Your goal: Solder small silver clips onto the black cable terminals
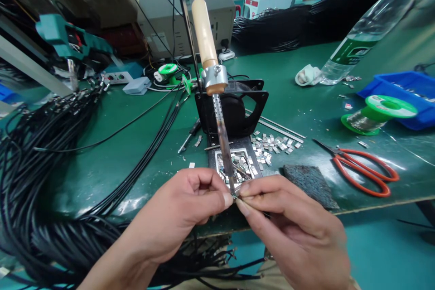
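A soldering iron (205, 31) with a wooden handle is clamped upright on a stand, its tip pointing down between my hands. My left hand (186, 206) pinches thumb against forefinger just left of the tip. From the right, my right hand (288, 222) pinches with thumb and fingers at the same spot. A tiny piece shows between the fingertips, too small and covered to name. Right behind the fingers stands a small tray (217, 163) of metal connector pieces. More loose metal connectors (272, 145) lie to its right.
A black fan (234, 111) stands behind the iron. Bundled black cables (68, 222) fill the left side. On the right are red-handled scissors (365, 167), a dark sponge pad (309, 183), a solder wire spool (367, 118), a blue bin (408, 113) and a plastic bottle (356, 50).
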A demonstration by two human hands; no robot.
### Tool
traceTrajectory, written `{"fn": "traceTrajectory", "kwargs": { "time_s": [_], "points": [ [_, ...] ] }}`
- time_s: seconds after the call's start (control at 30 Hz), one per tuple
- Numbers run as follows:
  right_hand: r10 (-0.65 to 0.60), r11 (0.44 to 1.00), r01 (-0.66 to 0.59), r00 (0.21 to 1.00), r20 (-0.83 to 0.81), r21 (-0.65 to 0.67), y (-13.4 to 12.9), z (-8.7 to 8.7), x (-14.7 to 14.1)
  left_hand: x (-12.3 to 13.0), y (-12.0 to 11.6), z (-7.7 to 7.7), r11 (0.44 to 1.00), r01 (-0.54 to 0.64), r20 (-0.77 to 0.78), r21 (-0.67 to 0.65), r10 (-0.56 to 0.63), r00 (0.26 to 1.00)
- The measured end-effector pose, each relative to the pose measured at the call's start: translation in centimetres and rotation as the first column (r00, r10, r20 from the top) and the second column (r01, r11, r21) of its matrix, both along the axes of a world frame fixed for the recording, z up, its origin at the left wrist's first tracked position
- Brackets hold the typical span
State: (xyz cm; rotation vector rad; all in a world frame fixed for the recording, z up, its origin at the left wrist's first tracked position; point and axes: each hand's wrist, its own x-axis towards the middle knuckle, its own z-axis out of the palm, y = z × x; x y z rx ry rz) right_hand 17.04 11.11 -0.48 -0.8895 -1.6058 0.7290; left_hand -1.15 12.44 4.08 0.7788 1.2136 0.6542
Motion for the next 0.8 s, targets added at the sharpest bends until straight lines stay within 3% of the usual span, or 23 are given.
{"fn": "traceTrajectory", "kwargs": {
  "time_s": [0.8],
  "points": [
    [-0.003,1.0,0.003,0.999,-0.033,-0.001,0.01,0.15,-0.2,-0.06,-0.12,0.18,0.999,0.007,0.009,0.031,-0.007,1.0]
  ]
}}
